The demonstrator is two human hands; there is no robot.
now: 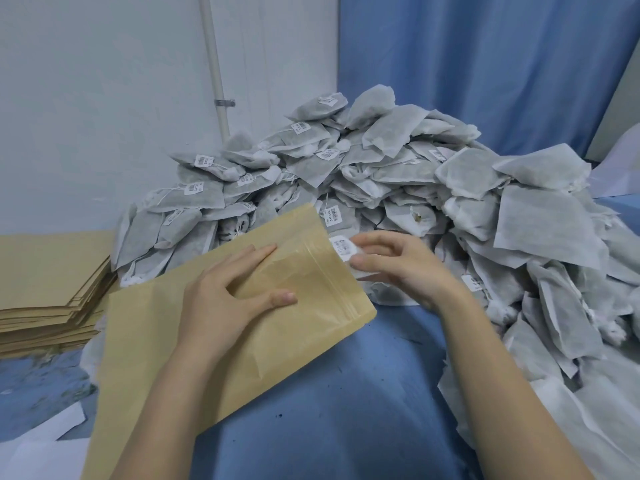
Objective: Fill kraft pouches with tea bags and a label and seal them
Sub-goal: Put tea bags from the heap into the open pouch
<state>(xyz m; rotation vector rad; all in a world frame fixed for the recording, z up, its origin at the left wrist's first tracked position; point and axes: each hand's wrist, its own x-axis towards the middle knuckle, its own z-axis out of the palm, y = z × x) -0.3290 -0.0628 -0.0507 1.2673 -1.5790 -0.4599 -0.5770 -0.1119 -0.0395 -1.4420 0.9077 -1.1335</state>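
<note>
Step in hand: filling, by my reading; a tea bag is being brought to the mouth of a pouch that is not yet sealed.
Pouch: the flat brown kraft-paper zip pouch (221, 327) lies slanted on the blue cloth-covered worktop (346, 393), its zip end pointing toward the heap.
Left hand: the left hand (228, 292) rests on the pouch near the zip strip, fingers spread and fairly straight, pressing it down rather than gripping it.
Right hand: the right hand (398, 268) has its fingers curled round a white fabric tea bag with a barcode sticker (343, 249), held just beside the pouch mouth.
Supply: a big heap of grey-white fabric tea bags (381, 174) is piled behind and to the right; a stack of flat brown kraft pouches (52, 292) sits at the left.
Label: no separate label can be made out.
Next move calls for: likely spreading the mouth open with the left fingers so the bag can slide in flat; whether the mouth is already open cannot be told.
</note>
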